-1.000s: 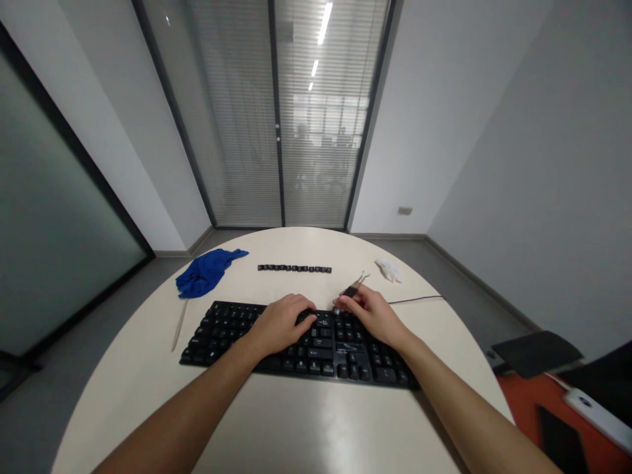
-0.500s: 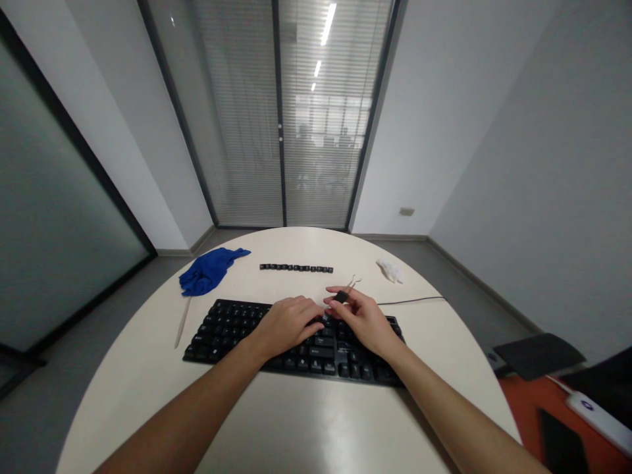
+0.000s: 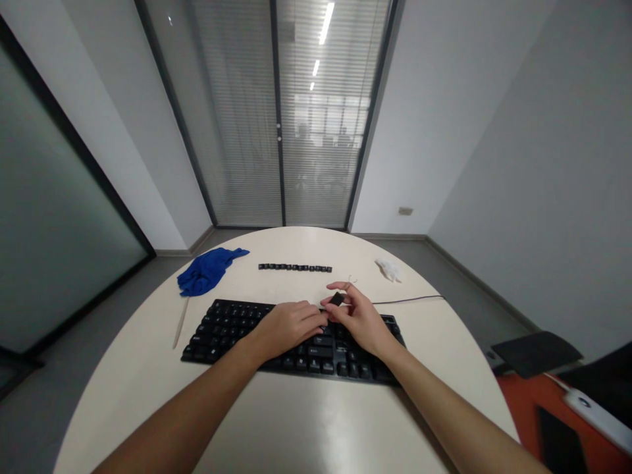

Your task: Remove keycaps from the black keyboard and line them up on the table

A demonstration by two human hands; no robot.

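Note:
A black keyboard (image 3: 232,322) lies across the table in front of me. My left hand (image 3: 291,324) rests over its upper middle, the fingers stretched toward the right with their tips near the keys. Beside it, above the keyboard's right part, my right hand (image 3: 356,316) is closed on a keycap puller (image 3: 336,299). The puller's black handle shows between thumb and fingers, and its thin wire ends stick out faintly beyond the hand. A row of several black keycaps (image 3: 295,267) lies on the table behind the keyboard.
A blue cloth (image 3: 207,271) lies at the left of the round table (image 3: 296,421), with a thin pale stick (image 3: 181,322) below it. At the right are a crumpled white tissue (image 3: 390,270) and the keyboard's cable (image 3: 412,300). A red-orange seat (image 3: 523,401) stands beyond the right edge.
My right hand has turned the puller slightly, so its wires show less and its handle sits a little lower and further left. My left fingers have straightened and the thumb is now hidden.

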